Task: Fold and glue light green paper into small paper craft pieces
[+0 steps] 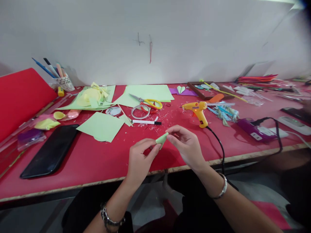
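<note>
Two bare hands meet at one small folded green paper (161, 139), held just above the worktop (102, 165) near its front. To the far left of the fingers, a black phone (51, 152) lies flat, apparently set aside; nearer, a green sheet (100, 126) rests beyond the left knuckles, perhaps to be at hand. The left hand (139, 158) has thumb and forefinger clamped on the paper's lower left part, seemingly to steady it, while the right hand (188, 145) pinches its upper right tip between thumb and forefinger, probably to keep the fold from springing open. To the right of the fingers and farther back, the yellow glue gun (198, 111) lies on its side, its nozzle towards the left, likely parked within the right hand's reach. As for edges and room, red surface separates the phone from the left fingers; the capped marker (145, 122) and yellow-handled scissors (153, 103) bound the space beyond the pinch; the front edge (170, 170) passes below it, towards the wearer; and the black cord (220, 142) drops over that edge, right of the right wrist, limiting a sideways sweep.
</note>
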`<action>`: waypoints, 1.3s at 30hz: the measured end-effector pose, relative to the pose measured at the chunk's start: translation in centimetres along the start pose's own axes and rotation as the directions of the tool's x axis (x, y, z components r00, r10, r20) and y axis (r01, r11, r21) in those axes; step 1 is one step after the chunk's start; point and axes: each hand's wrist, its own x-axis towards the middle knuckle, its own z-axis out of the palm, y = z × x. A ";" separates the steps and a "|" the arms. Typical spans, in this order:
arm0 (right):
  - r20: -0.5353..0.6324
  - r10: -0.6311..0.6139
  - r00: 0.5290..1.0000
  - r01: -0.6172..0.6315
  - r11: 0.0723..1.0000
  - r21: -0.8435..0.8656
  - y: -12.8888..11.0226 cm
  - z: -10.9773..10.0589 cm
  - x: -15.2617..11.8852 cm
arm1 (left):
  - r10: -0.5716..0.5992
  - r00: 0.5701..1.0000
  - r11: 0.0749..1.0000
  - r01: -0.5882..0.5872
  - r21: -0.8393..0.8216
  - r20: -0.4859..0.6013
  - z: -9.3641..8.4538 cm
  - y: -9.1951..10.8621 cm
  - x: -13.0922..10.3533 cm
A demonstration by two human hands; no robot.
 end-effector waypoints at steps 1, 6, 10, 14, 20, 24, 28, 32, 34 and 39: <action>-0.001 0.000 1.000 0.000 1.000 -0.006 0.0 0.0 0.0 | 0.002 1.000 1.000 -0.002 0.003 -0.003 0.0 0.0 0.0; -0.007 0.007 1.000 -0.007 1.000 -0.002 -0.1 0.0 0.0 | 0.005 1.000 1.000 -0.005 0.016 0.006 -0.1 -0.1 -0.1; -0.011 0.010 1.000 -0.010 1.000 -0.018 -0.1 0.1 0.0 | 0.020 1.000 0.999 -0.021 0.033 0.021 -0.2 -0.2 0.0; -0.021 0.017 1.000 -0.018 0.999 -0.028 -0.2 0.1 0.0 | 0.033 0.999 0.999 -0.033 0.037 0.012 -0.2 -0.3 0.0; -0.027 0.085 0.996 -0.084 0.995 0.045 0.3 0.1 -0.1 | 0.055 0.998 0.998 -0.053 0.042 -0.034 -0.2 -0.5 0.0; 0.017 0.134 0.991 -0.135 0.987 0.091 0.6 0.0 -0.1 | 0.092 0.995 0.994 -0.090 0.054 -0.040 -0.3 -0.5 0.1; 0.029 0.134 0.991 -0.136 0.984 0.115 0.8 0.0 -0.1 | 0.091 0.995 0.995 -0.090 0.054 -0.030 -0.4 -0.5 0.0; 0.039 0.121 0.992 -0.125 0.986 0.110 0.8 0.1 -0.1 | 0.083 0.996 0.995 -0.081 0.059 -0.037 -0.4 -0.3 0.0; 0.043 0.108 0.993 -0.112 0.989 0.100 0.7 0.1 -0.2 | 0.076 0.995 0.996 -0.072 0.060 -0.061 -0.3 -0.2 0.0; 0.060 0.089 0.994 -0.093 0.994 0.060 0.1 0.2 -0.3 | 0.060 0.994 0.998 -0.059 0.020 -0.090 -0.3 0.2 0.2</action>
